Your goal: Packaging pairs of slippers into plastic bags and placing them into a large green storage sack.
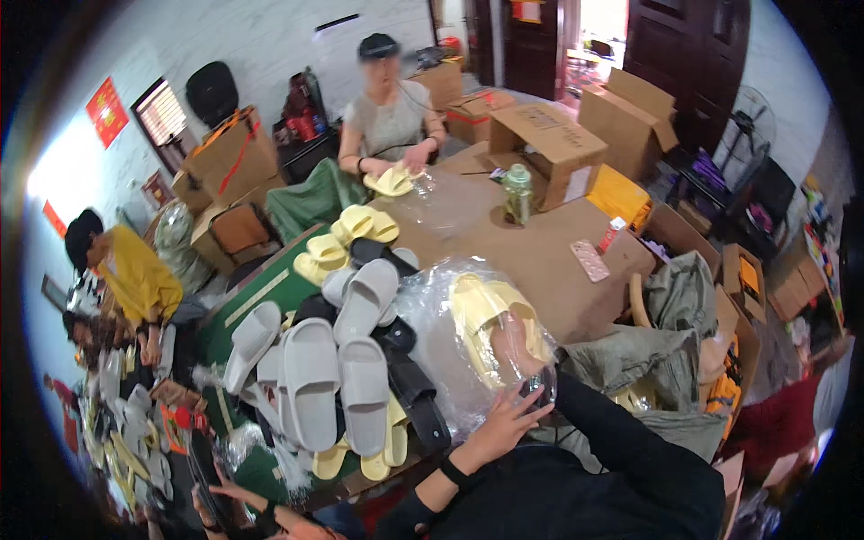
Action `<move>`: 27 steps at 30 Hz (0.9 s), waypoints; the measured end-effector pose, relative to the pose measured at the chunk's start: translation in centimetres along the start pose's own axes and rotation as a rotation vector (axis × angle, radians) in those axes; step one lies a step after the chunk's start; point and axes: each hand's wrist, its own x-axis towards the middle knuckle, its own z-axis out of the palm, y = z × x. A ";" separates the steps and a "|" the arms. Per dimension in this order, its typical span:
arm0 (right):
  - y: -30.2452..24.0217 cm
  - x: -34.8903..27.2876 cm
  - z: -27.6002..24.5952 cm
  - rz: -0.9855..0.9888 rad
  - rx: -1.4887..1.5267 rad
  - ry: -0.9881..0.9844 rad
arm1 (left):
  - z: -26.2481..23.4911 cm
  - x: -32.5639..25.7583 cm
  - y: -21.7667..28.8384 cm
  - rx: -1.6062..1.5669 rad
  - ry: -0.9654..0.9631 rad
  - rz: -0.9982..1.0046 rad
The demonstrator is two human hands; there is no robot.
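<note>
A pair of pale yellow slide slippers point(479, 310) lies inside a clear plastic bag point(430, 326) on the table. My right hand point(519, 346) reaches into the bag's mouth and grips the slippers near their close end; film and glare blur its fingers. At that mouth, my left hand point(506, 427), with a black wristband, has its fingers stretched and apart, touching the film. Just left of the bag, grey slide slippers point(310, 382) are heaped with black slippers point(417, 396) and more yellow slippers point(326, 463).
Across the table a person point(391, 121) handles a yellow slipper point(392, 180) and clear film. A bottle point(517, 193), a cardboard box point(549, 148) and a pink patterned phone-like object point(589, 261) stand or lie beyond. Grey-green sacks point(630, 360) crowd the right; a person in yellow point(139, 274) works at left.
</note>
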 end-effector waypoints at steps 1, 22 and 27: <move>0.5 0.4 0.3 0.025 -0.022 0.011 | -0.2 0.2 0.3 -0.049 0.026 -0.004; 7.4 -2.7 0.5 0.226 0.630 -0.359 | 3.3 3.5 -4.7 -0.334 0.849 -0.710; -3.0 -0.4 -6.0 0.914 1.192 -0.349 | 3.2 -0.2 -7.9 -0.587 0.948 -0.902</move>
